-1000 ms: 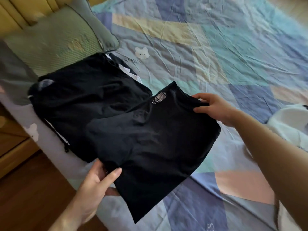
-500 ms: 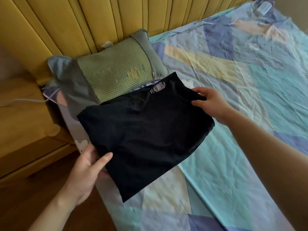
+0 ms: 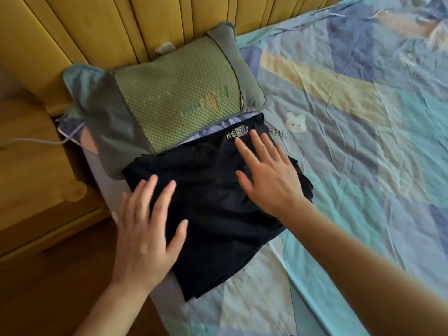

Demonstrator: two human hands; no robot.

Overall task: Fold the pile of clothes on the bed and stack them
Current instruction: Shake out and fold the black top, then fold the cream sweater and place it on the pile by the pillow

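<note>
Head cam, I see: patchwork bed sheet [image 3: 351,166], green pillow [image 3: 174,98] at the yellow headboard [image 3: 109,25]. Folded black garment [image 3: 213,209] lies near the bed edge, its far edge against the pillow. Left hand [image 3: 145,234] and right hand [image 3: 269,175] both flat on it, fingers straight and spread.

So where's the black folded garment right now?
The black folded garment lies near the bed's left edge in the head view, just below the green pillow, with the left hand and right hand flat on it.
</note>
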